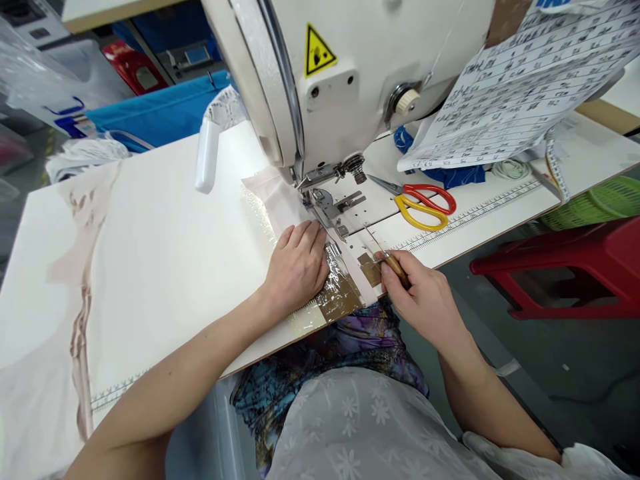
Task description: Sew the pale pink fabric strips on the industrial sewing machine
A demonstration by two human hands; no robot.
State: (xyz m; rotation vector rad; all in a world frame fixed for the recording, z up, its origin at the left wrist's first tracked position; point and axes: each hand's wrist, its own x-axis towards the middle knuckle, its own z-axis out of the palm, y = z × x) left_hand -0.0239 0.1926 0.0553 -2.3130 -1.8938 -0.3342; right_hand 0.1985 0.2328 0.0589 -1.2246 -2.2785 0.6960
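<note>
My left hand (299,267) lies flat, fingers together, pressing a pale strip of fabric (280,200) onto the table just in front of the sewing machine's presser foot (320,199). My right hand (417,290) is closed on a thin metal tool with a wooden handle (385,257), its tip pointing toward the needle plate (350,207). Brown and clear tape patches (340,297) sit on the table edge between both hands. The white sewing machine (350,73) stands right above them.
Red and yellow scissors (425,203) lie right of the needle plate. A printed sheet (520,87) hangs over the machine's right side. Pale fabric (75,320) drapes across the table's left. A red stool (565,267) and green basket (600,200) stand at right.
</note>
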